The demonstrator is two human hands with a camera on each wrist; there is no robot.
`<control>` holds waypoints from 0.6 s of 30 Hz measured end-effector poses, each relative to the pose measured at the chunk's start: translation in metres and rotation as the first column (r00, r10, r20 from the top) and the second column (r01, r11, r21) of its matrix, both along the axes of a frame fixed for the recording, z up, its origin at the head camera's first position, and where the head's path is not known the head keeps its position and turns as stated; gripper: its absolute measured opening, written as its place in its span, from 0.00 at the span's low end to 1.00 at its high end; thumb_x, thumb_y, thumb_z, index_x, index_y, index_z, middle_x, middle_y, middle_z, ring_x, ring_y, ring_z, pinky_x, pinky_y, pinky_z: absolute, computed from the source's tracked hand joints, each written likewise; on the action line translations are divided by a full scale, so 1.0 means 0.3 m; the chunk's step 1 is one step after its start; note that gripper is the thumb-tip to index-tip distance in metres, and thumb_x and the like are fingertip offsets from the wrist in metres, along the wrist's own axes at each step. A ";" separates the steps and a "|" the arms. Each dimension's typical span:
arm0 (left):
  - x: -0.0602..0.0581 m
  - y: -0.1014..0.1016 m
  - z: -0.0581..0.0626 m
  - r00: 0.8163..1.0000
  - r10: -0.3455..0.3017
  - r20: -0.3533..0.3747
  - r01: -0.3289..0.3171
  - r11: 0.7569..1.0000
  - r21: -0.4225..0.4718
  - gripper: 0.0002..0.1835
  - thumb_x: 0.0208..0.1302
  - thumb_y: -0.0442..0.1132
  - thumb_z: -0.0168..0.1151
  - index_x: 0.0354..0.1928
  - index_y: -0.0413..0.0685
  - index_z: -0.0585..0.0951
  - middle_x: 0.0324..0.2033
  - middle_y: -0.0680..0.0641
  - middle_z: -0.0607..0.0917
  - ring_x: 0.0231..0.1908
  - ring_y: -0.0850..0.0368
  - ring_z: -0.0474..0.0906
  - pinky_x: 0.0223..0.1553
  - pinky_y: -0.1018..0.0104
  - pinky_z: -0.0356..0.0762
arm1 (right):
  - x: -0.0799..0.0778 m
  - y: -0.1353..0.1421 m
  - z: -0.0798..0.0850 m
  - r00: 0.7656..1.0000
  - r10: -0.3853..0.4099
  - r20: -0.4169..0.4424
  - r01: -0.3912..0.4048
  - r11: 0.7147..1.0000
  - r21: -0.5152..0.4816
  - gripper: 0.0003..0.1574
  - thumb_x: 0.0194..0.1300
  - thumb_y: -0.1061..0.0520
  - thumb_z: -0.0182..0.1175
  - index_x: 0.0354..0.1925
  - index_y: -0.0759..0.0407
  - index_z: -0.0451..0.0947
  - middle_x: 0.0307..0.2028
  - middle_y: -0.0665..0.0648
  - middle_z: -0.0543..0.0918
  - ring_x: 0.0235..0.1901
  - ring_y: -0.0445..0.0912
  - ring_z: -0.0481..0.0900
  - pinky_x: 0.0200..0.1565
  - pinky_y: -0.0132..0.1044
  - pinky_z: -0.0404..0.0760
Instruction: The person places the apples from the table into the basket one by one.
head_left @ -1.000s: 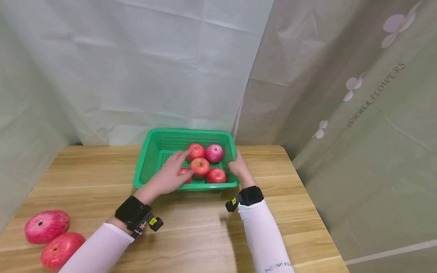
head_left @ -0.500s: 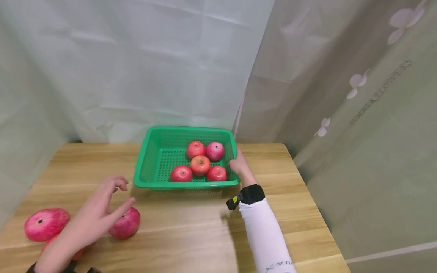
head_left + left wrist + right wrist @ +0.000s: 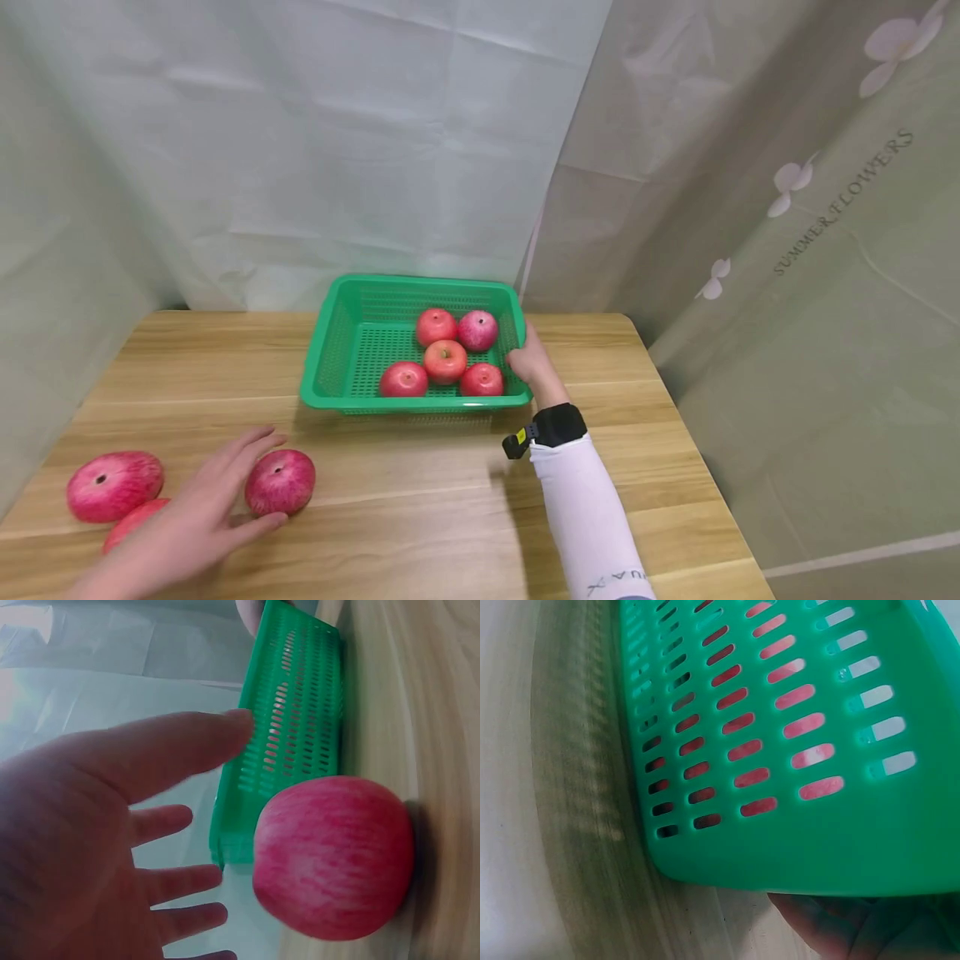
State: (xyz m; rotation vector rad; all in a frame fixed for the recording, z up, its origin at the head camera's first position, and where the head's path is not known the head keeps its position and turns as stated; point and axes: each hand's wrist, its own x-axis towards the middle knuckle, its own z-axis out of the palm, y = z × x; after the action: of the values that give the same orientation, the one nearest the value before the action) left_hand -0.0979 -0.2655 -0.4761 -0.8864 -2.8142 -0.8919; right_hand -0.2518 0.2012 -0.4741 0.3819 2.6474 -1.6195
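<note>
My left hand [image 3: 198, 515] is spread just left of a dark pink apple [image 3: 280, 482] on the table. In the left wrist view its fingers reach out nearly straight, with a gap between them and that apple [image 3: 334, 859]. At the back, a green plastic basket [image 3: 416, 404] with slotted walls contains several red apples, grouped toward its right half. My right hand [image 3: 532, 363] grips the basket's right end, thumb at the rim. From the right wrist camera, the basket wall [image 3: 802, 847] covers most of that hand [image 3: 840, 922].
Two more apples lie at the table's left: a streaked pink one [image 3: 115, 486] and a red one [image 3: 133, 525], partly covered by my left hand. A pale curtain [image 3: 322, 167] hangs behind the wooden table [image 3: 420, 517].
My left hand has left the apples in the basket and come down left to the loose dark pink apple, its fingers lowering beside it. The right hand keeps its hold on the basket.
</note>
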 end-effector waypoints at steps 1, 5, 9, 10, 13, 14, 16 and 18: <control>0.001 0.004 -0.001 1.000 -0.008 0.014 0.008 1.000 0.000 0.51 0.54 0.48 0.86 0.77 0.46 0.67 0.72 0.34 0.68 0.66 0.29 0.69 0.50 0.20 0.74 | 0.000 0.000 0.000 1.000 0.001 0.001 -0.001 1.000 0.001 0.57 0.59 0.77 0.52 0.84 0.57 0.53 0.73 0.68 0.69 0.68 0.63 0.68 0.68 0.63 0.70; 0.002 0.014 -0.012 0.999 -0.024 0.035 0.024 1.000 -0.013 0.52 0.52 0.47 0.87 0.77 0.46 0.68 0.72 0.32 0.68 0.65 0.27 0.69 0.50 0.21 0.75 | 0.000 -0.003 0.001 1.000 0.005 -0.011 -0.005 1.000 0.001 0.57 0.58 0.77 0.52 0.84 0.58 0.54 0.73 0.68 0.70 0.68 0.62 0.68 0.68 0.63 0.70; -0.005 0.022 -0.033 0.999 -0.038 -0.001 0.038 0.999 -0.029 0.52 0.47 0.44 0.89 0.74 0.44 0.71 0.70 0.31 0.71 0.64 0.27 0.71 0.50 0.22 0.76 | 0.000 -0.005 0.003 1.000 0.003 -0.011 -0.003 1.000 -0.001 0.58 0.57 0.77 0.52 0.84 0.58 0.53 0.73 0.69 0.70 0.68 0.63 0.68 0.68 0.63 0.70; -0.006 0.024 -0.039 0.999 -0.042 -0.001 0.042 0.999 -0.034 0.52 0.47 0.43 0.89 0.74 0.44 0.71 0.69 0.31 0.71 0.63 0.27 0.72 0.50 0.22 0.76 | -0.001 -0.004 0.002 1.000 0.002 -0.008 -0.002 1.000 -0.004 0.58 0.58 0.77 0.52 0.84 0.58 0.53 0.73 0.69 0.69 0.69 0.63 0.68 0.68 0.63 0.70; -0.008 0.029 -0.058 0.999 -0.046 0.007 0.046 0.998 -0.044 0.52 0.45 0.42 0.90 0.73 0.44 0.73 0.69 0.31 0.72 0.63 0.27 0.73 0.51 0.23 0.76 | -0.001 -0.001 0.000 1.000 -0.001 0.001 0.001 1.000 -0.004 0.59 0.58 0.77 0.52 0.85 0.56 0.52 0.73 0.68 0.69 0.69 0.63 0.67 0.68 0.63 0.70; -0.008 0.031 -0.062 0.999 -0.046 0.014 0.047 0.998 -0.046 0.52 0.44 0.42 0.90 0.73 0.45 0.73 0.69 0.31 0.72 0.63 0.27 0.73 0.51 0.23 0.76 | -0.001 0.000 -0.001 1.000 -0.002 0.003 0.002 1.000 -0.005 0.59 0.58 0.77 0.52 0.85 0.56 0.52 0.74 0.68 0.69 0.69 0.63 0.67 0.68 0.63 0.70; -0.008 0.034 -0.069 0.998 -0.050 0.026 0.051 0.998 -0.046 0.52 0.44 0.42 0.90 0.73 0.45 0.73 0.68 0.30 0.72 0.63 0.26 0.73 0.51 0.23 0.76 | -0.002 0.002 -0.002 1.000 -0.004 0.006 0.004 1.000 -0.006 0.59 0.58 0.77 0.52 0.85 0.55 0.52 0.74 0.68 0.69 0.69 0.63 0.67 0.68 0.64 0.70; -0.006 0.038 -0.071 0.998 -0.040 0.042 0.042 0.998 -0.050 0.51 0.44 0.41 0.90 0.73 0.47 0.74 0.69 0.31 0.72 0.64 0.27 0.72 0.53 0.23 0.75 | -0.001 0.002 -0.003 1.000 -0.004 0.006 0.004 1.000 -0.009 0.59 0.58 0.77 0.53 0.85 0.55 0.52 0.73 0.68 0.69 0.69 0.63 0.67 0.68 0.64 0.70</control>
State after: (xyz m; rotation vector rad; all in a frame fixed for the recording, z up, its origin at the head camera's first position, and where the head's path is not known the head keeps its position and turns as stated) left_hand -0.0998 -0.2542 -0.4973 -0.9458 -2.8761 -0.8564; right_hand -0.2521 0.2018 -0.4749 0.3915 2.6356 -1.6282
